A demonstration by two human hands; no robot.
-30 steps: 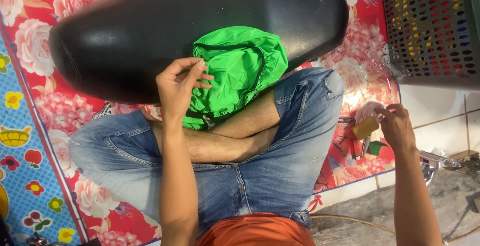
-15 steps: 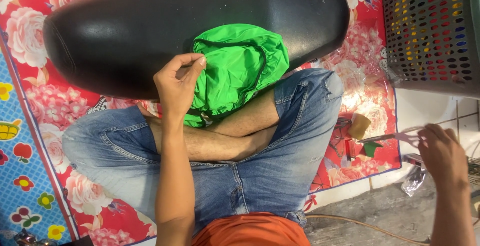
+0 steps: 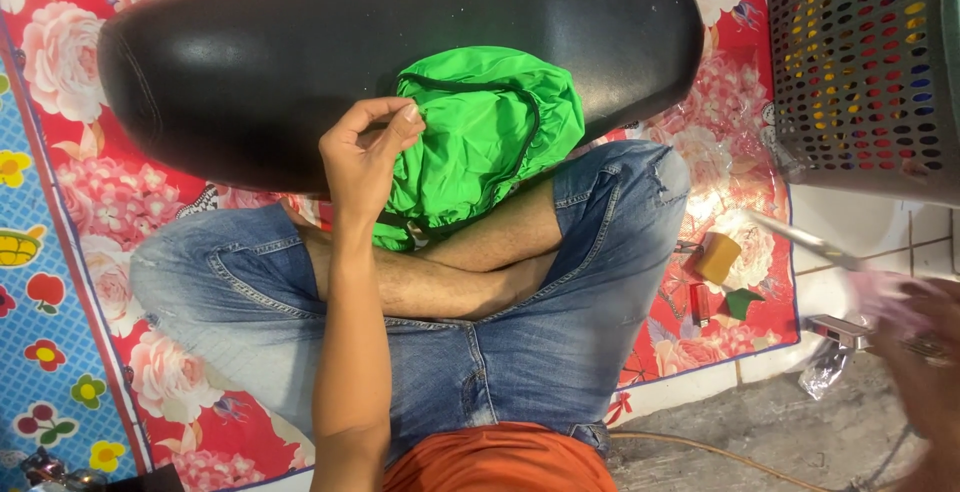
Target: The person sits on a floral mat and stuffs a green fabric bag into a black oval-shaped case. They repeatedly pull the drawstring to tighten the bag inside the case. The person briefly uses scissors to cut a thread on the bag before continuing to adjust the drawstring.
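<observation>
The left hand [image 3: 365, 152] pinches the green fabric [image 3: 480, 137], which spreads toward 3 o'clock. The right hand [image 3: 925, 352], blurred, seems to grasp scissors [image 3: 810, 242] pointing to 10 o'clock.

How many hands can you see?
2. The left hand pinches the green cloth by the black seat. The right hand, blurred at the right edge, holds scissors.

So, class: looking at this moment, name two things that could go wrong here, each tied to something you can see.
1. The right hand is motion-blurred and seems to hold scissors, blades pointing toward the bare leg; a careless swing might nick it.
2. The left hand only pinches the green fabric's edge on the smooth black seat; it could slip loose.
</observation>
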